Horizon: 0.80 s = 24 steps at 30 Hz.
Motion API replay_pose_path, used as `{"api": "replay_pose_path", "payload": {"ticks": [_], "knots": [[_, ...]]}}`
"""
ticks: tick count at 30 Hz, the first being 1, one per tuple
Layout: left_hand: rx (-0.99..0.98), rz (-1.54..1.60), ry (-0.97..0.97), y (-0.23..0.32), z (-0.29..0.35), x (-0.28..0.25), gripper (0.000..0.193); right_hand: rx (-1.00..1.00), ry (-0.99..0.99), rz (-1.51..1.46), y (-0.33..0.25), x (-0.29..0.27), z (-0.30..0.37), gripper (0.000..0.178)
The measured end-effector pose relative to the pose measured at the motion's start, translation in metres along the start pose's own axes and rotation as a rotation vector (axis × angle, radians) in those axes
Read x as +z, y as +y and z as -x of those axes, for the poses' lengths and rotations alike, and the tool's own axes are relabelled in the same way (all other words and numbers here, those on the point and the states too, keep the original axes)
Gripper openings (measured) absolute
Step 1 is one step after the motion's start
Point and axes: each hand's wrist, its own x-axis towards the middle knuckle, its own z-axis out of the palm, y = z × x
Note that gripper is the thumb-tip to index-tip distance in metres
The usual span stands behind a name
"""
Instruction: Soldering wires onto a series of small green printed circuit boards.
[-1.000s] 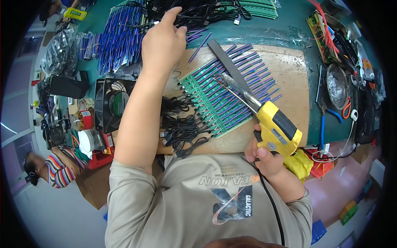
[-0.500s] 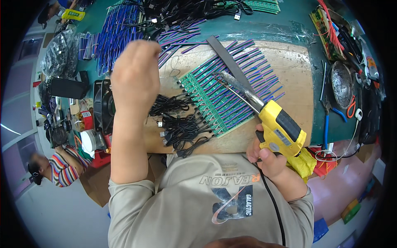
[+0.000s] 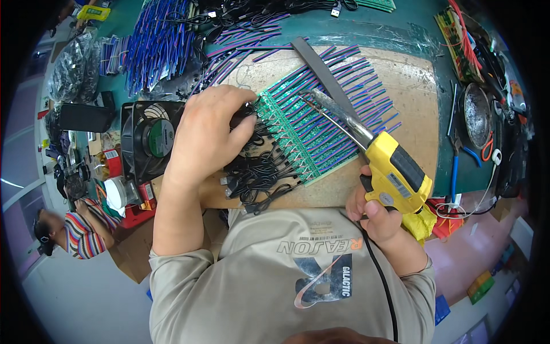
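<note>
My right hand (image 3: 375, 209) is wrapped round the handle of a yellow soldering gun (image 3: 399, 172), its metal tip above the green circuit board panel (image 3: 286, 135). My left hand (image 3: 212, 129) is at the panel's upper left corner, fingers curled round a black cable (image 3: 252, 107); the fingertips partly hide the grip. Blue, pink and black striped wires (image 3: 375, 94) run across the panel and stick out at its right side. Several black USB cables (image 3: 260, 178) are bunched along its left edge. A flat dark grey bar (image 3: 321, 71) lies across the wires.
A black fan (image 3: 153, 140) stands left of my left forearm. Striped wires (image 3: 157, 49) and black cables are heaped at the back. At the right lie a metal bowl (image 3: 474, 114) and blue-handled pliers (image 3: 455, 166). Another person (image 3: 89, 229) is at the far left.
My left hand has come down and right, from above the cables to the panel's corner. The soldering gun stays in my right hand, and the view has shifted slightly.
</note>
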Motion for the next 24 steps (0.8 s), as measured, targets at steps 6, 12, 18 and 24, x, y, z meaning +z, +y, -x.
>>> {"api": "replay_pose_path", "payload": {"ticks": [6,12,18,24], "knots": [[-0.131,-0.007,0.059,0.003,-0.004,0.014,0.017,-0.009,-0.009,0.037,0.0,0.001,-0.002,0.064],[-0.066,0.076,0.222,0.015,-0.001,0.01,0.011,-0.04,-0.044,0.145,0.003,-0.005,0.002,0.065],[0.243,0.219,0.167,0.046,0.015,0.004,0.022,-0.154,-0.081,0.67,-0.015,0.019,-0.019,0.045],[0.372,0.269,0.197,0.058,0.021,0.01,0.034,-0.134,0.005,0.693,-0.016,0.043,-0.041,0.052]]}}
